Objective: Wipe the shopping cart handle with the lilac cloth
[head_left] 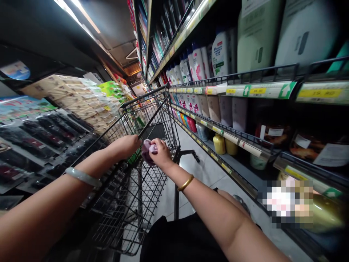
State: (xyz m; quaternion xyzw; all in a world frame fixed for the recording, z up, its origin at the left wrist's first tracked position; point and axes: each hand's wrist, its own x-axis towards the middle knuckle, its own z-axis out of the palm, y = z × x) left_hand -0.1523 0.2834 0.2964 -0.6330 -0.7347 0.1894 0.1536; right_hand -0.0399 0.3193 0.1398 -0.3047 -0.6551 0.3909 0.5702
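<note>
A black wire shopping cart stands in front of me, tilted in the view. My left hand, with a pale bangle on its wrist, is closed at the cart's dark rim bar; its fingertips are mostly hidden. Close beside it, my right hand, wearing a gold bracelet, is closed around a crumpled light-purple cloth. Part of the cloth bulges out on the left side of the fingers, over the cart's wire mesh.
Shelves with shampoo bottles and price strips line the right side. Yellow bottles stand low down. Packaged dark goods and tan packs fill the left. Grey tiled floor shows between cart and shelves.
</note>
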